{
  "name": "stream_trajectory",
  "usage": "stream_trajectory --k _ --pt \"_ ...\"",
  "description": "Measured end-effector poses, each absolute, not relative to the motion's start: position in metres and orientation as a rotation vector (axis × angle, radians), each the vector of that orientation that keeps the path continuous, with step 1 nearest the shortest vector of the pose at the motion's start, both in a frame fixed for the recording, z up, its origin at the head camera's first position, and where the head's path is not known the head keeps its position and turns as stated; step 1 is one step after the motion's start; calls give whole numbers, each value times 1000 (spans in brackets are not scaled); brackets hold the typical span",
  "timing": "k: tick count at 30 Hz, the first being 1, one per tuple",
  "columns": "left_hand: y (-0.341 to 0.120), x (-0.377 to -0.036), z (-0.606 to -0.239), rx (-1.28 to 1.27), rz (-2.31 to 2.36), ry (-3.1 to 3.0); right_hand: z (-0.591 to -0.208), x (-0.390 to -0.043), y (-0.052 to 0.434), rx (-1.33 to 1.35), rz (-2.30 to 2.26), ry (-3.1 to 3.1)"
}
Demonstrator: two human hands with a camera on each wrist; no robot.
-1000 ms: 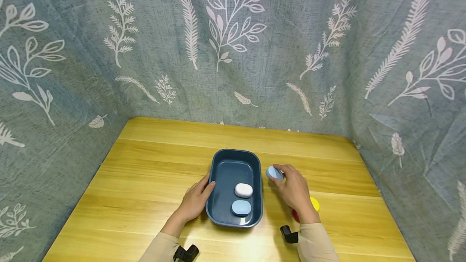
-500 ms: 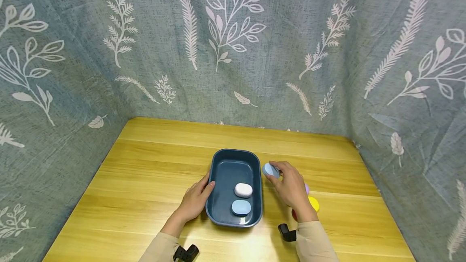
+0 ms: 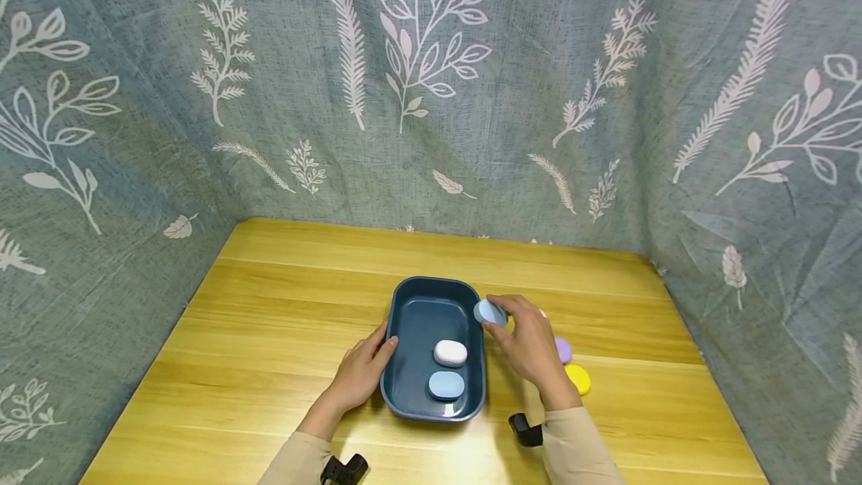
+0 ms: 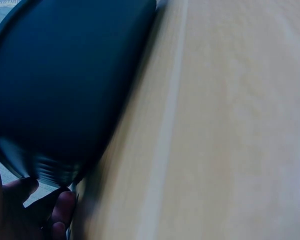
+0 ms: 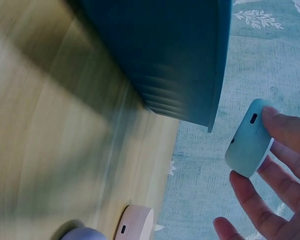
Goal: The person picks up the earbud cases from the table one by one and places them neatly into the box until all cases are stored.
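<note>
My right hand (image 3: 528, 339) pinches a light blue earbud charging case (image 3: 488, 313) between thumb and fingers, raised at the right rim of a dark blue plastic bin (image 3: 420, 329). In the right wrist view the held case (image 5: 250, 137) shows a small port slot on its edge. My left hand (image 3: 360, 369) grips the bin's left side, thumb at the rim and fingers against the outer wall. Inside the bin, a white earbud case (image 3: 450, 353) lies just above another light blue case (image 3: 446, 385), both towards the near right.
Right of the bin, a purple case (image 3: 563, 350) and a yellow case (image 3: 578, 379) lie on the wooden table (image 3: 289, 298). A pink case (image 5: 135, 222) stands near the purple one in the right wrist view. Patterned cloth (image 3: 364, 171) walls off the back and sides.
My right hand has carried the light blue case leftward and slightly away from me, to the bin's rim. The purple case has come into view; the red item is now hidden. The left hand stays put.
</note>
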State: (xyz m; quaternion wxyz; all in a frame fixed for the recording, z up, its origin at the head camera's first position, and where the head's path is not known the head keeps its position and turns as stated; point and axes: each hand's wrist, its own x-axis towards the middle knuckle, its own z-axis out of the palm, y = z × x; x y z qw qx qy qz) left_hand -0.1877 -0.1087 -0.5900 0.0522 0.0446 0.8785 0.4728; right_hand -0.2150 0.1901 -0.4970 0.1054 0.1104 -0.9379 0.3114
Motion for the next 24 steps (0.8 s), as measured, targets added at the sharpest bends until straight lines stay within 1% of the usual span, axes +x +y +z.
stream_trajectory --k 24 --pt "-108 -187 -589 135 1450 2683 -504 -215 177 484 987 -2742"
